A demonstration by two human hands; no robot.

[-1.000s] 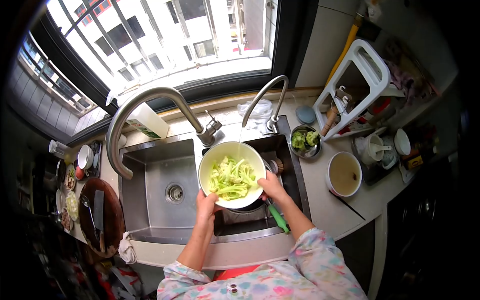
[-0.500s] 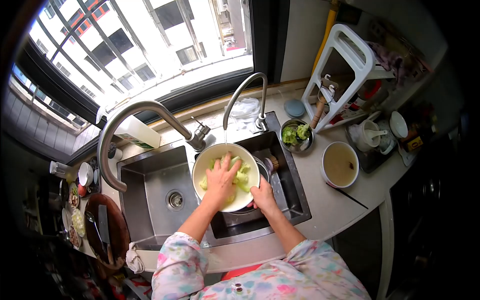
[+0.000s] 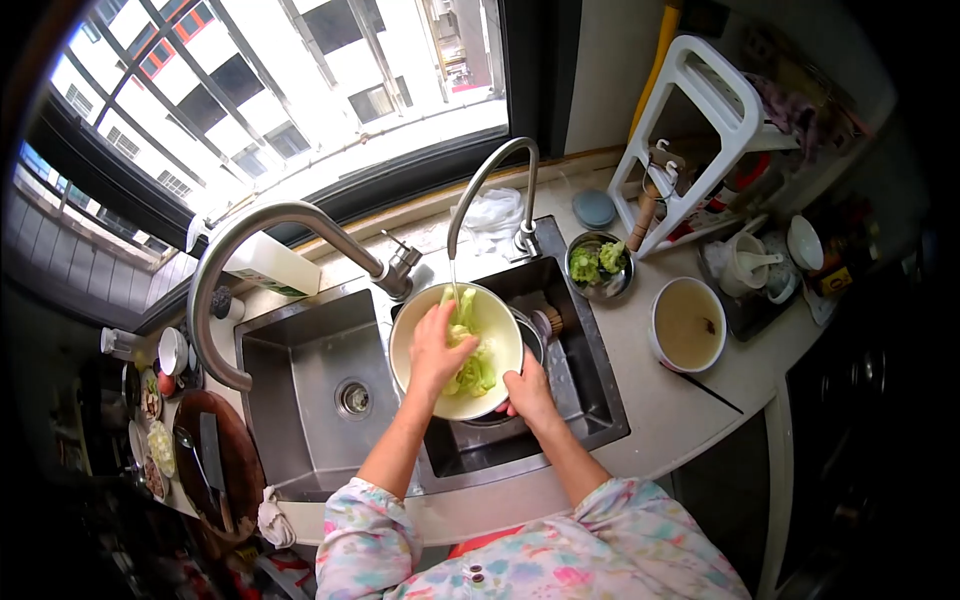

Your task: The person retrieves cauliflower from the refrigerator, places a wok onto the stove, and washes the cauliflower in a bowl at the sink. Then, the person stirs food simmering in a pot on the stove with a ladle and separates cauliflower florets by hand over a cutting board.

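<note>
The left hand (image 3: 436,352) shifts from a flat spread over the middle of the bowl (image 3: 507,340), half a second ago, to a gathered curl toward its 11 o'clock side, baring more of the pale green vegetable pieces (image 3: 475,372). Far left, at 8 o'clock from the bowl, a cleaver (image 3: 211,450) and a spoon (image 3: 189,450) lie side by side on a round chopping board (image 3: 242,465), apparently parked clear of the wet area. Nearer, at 9 o'clock, sits the left basin (image 3: 292,400), with a large faucet (image 3: 290,212) arching over it from 10 o'clock and running no visible water. At center, the bowl tilts above the right basin (image 3: 590,388), seemingly placed so that the thin stream from the small tap (image 3: 527,240) at 1 o'clock lands inside its upper rim. The left fingers bend over the pieces, thumb apart; whether they pinch one cannot be told. The right hand (image 3: 530,390) clamps the rim at 4 o'clock, thumb above and fingertips beneath, likely steadying the bowl to free the other hand. Farther right, a metal bowl of green florets (image 3: 600,262) stands on the counter at 2 o'clock, and a white tub of cloudy liquid (image 3: 687,325) at 3 o'clock, both within easy reach.
</note>
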